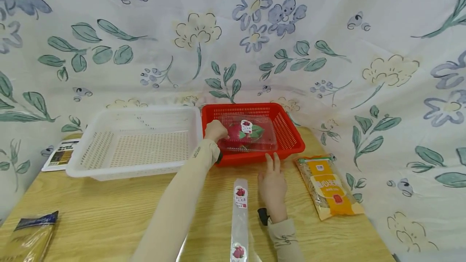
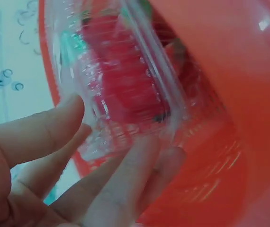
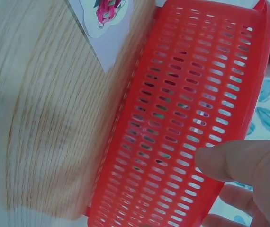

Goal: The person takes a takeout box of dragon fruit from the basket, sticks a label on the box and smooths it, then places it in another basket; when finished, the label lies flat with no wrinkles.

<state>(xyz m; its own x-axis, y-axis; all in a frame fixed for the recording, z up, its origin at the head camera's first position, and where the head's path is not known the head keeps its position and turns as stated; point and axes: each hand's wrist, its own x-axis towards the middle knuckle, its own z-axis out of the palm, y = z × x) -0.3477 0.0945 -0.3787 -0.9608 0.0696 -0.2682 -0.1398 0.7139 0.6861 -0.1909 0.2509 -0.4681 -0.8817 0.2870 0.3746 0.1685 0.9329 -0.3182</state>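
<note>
Clear plastic is what worries me most: the clamshell box (image 1: 248, 133) with the red fruit inside sits in the red basket (image 1: 289, 138), and its walls look thin and slick. From the left wrist view my left hand (image 1: 215, 130) has its fingers (image 2: 125, 184) curled under the box's near corner with the thumb lying along its side, so it is gripped at one edge only. I judge that a lift from that corner could let the box tilt, flex or pop its lid, or slide out of the grip back into the basket.

The light basket could also skid across the wooden counter (image 1: 109, 209) if the box drags on its rim. My right hand (image 1: 272, 183) guards against that: palm down, fingers straight and relaxed, tips touching the basket's near wall, holding nothing. My left forearm reaches forward over the counter, wrist bent down into the basket's left end.
</note>
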